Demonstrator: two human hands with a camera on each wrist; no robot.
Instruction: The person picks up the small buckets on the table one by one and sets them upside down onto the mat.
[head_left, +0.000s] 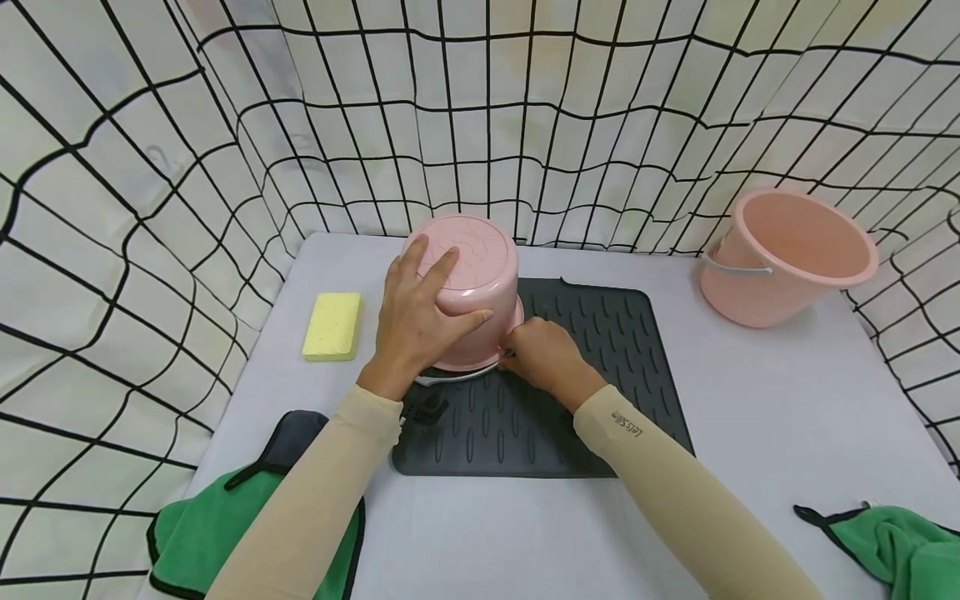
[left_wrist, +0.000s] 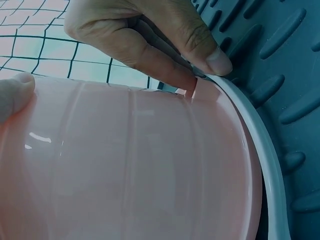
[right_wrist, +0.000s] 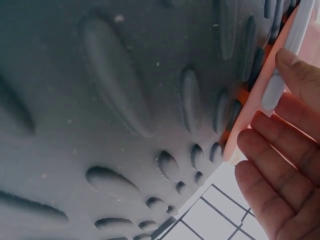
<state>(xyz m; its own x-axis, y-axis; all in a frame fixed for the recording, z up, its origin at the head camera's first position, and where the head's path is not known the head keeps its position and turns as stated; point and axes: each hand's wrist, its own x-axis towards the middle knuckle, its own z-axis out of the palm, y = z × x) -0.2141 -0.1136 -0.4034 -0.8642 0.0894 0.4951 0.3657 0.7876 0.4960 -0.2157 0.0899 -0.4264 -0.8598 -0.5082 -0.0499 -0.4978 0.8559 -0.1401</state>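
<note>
A pink bucket [head_left: 483, 325] stands upside down on a dark ribbed mat [head_left: 622, 367], its base facing up. My left hand [head_left: 412, 325] rests with spread, straight fingers across the base and side. In the left wrist view, the left thumb [left_wrist: 17, 95] lies on the bucket's smooth wall. Down at the rim, my right hand [head_left: 551, 358] pinches the end of the pale grey handle [right_wrist: 272, 92] between thumb and index finger. The handle curves along the rim near the mat. In the right wrist view, the other right-hand fingers [right_wrist: 270, 175] extend loosely below that end.
A yellow sponge [head_left: 333, 327] lies left of the mat. Another pink bucket [head_left: 750, 287] with a grey handle stands at the back right. Green cloths with black edging lie at front left [head_left: 217, 517] and front right [head_left: 900, 542]. Black wire mesh [head_left: 487, 108] borders the white table.
</note>
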